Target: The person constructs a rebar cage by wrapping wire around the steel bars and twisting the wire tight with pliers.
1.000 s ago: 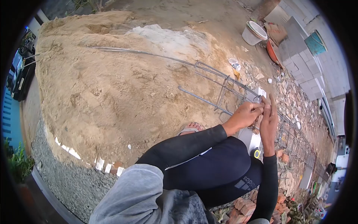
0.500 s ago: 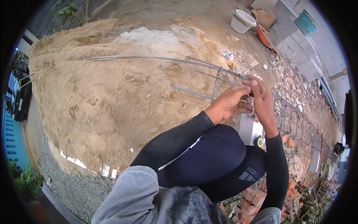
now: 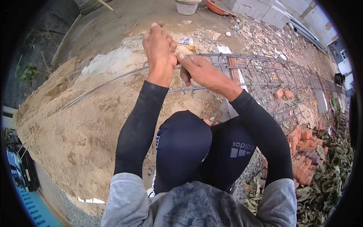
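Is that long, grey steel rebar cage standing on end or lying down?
Lying down: the cage stretches lengthwise, low across the rubble-strewn ground, away to the right.

Dirt ground (image 3: pixel 109 28) strewn with rubble, sand heap (image 3: pixel 83 140), red bricks (image 3: pixel 304 162), leaves (image 3: pixel 321 198), pale bucket (image 3: pixel 186 8)

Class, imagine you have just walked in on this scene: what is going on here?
A person with bent knees is working bare-handed at a long cage of metal bars. The left hand is raised beside the right hand, the two close together near one end of the cage; whatever they may be gripping is too small or hidden to tell. The cage stretches from the sand pile out over rubble, with loose bricks nearby.
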Available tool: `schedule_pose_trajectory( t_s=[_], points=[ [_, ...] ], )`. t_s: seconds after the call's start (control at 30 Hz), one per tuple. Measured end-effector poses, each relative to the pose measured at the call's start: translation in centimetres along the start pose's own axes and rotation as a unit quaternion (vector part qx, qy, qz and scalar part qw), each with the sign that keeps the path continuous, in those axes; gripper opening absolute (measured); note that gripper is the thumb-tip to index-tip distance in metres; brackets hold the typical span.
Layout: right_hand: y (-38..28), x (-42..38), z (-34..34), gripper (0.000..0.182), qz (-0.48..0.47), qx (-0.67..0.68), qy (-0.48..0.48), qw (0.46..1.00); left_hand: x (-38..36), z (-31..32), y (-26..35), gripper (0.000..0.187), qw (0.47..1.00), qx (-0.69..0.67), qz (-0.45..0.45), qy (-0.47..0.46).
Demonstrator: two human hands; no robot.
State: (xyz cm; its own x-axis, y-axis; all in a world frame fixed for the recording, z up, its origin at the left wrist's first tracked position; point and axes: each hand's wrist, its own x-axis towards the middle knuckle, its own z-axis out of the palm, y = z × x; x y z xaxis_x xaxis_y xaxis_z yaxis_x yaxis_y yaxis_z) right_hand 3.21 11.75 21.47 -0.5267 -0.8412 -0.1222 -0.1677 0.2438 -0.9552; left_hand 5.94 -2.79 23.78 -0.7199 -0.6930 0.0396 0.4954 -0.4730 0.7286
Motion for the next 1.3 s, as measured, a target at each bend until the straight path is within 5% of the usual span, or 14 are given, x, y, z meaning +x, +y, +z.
schedule_pose_trajectory(
  t_s=[0.17,0.3,0.5,0.6,0.73,0.83,0.9,0.97,1.0,1.1,1.2,1.3],
  points=[
    [-0.8,-1.1,0.0,0.024,-0.194,-0.323,0.161,0.912,2.3,0.3,0.6,0.024,0.995,0.065,0.076,0.020],
    [0.5,-1.8,0.1,0.025,-0.162,-0.336,0.183,0.910,0.7,-0.5,0.4,0.026,0.981,0.172,0.072,-0.045],
    [0.1,-3.1,1.7,0.042,-0.114,-0.484,0.160,0.853,0.0,-1.6,-0.7,0.038,0.861,0.432,0.270,0.005],
    [1.7,-2.7,2.1,0.044,-0.141,-0.540,0.173,0.812,0.9,-2.2,-0.9,0.040,0.850,0.427,0.304,0.053],
    [1.5,-2.7,2.5,0.042,-0.162,-0.509,0.152,0.832,2.0,-3.8,-0.8,0.033,0.854,0.396,0.323,0.100],
    [2.5,-2.2,2.1,0.040,-0.177,-0.483,0.148,0.845,2.9,-4.9,1.5,0.024,0.990,0.074,0.033,0.114],
    [2.2,-2.9,1.6,0.038,-0.193,-0.485,0.144,0.841,4.0,-5.9,2.5,0.020,0.994,-0.014,0.020,0.106],
    [0.3,-3.4,1.1,0.036,-0.079,-0.433,0.112,0.891,4.4,-5.6,4.2,0.022,0.991,-0.096,-0.008,0.096],
    [-0.5,-3.4,0.9,0.036,-0.024,-0.405,0.096,0.909,3.6,-4.5,4.0,0.025,0.991,-0.096,-0.019,0.094],
    [1.7,-3.4,0.6,0.042,-0.083,-0.390,0.061,0.915,0.8,-4.1,4.1,0.031,0.997,-0.004,-0.054,-0.060],
    [0.6,-3.5,-0.2,0.051,-0.210,-0.246,0.215,0.921,-1.6,-3.6,3.8,0.035,0.982,0.037,-0.111,-0.150],
    [-2.4,-4.2,-1.2,0.055,-0.241,-0.095,0.212,0.942,-3.2,-3.7,2.4,0.037,0.963,0.058,-0.160,-0.207]
  ],
)
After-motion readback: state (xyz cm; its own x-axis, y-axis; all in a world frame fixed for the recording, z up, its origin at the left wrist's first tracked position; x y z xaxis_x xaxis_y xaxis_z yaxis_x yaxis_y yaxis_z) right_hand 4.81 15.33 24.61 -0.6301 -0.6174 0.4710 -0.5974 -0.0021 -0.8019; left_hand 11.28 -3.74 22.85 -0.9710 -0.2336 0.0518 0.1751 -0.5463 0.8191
